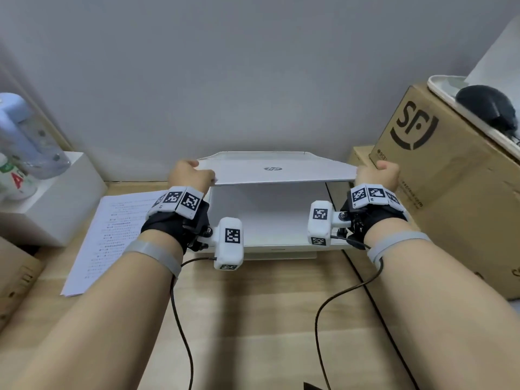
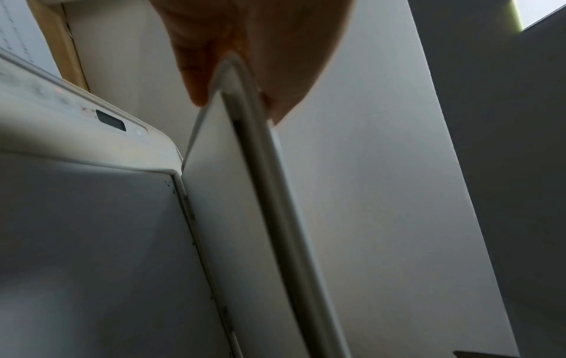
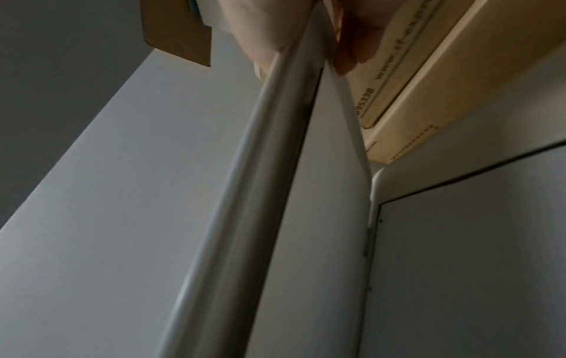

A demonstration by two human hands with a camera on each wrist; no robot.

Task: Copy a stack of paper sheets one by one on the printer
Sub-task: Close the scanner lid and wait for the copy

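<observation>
Fingers [image 2: 196, 80] pinch lid [image 1: 277, 168] — raised, widthwise.

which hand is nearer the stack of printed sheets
Left. The left hand grips the printer lid at its left corner, just above the paper stack; the right hand grips the far corner.

Smooth matt white plastic printer lid [image 1: 277, 170], pale wood-grain desk [image 1: 253, 319], printed paper sheets [image 1: 112, 235], brown corrugated cardboard box [image 1: 450, 192], black cloth wrist straps [image 1: 168, 223].

Wooden desk [image 1: 267, 319] under printer [image 1: 275, 235], paper stack [image 1: 112, 235], boxes [image 1: 450, 192]
</observation>
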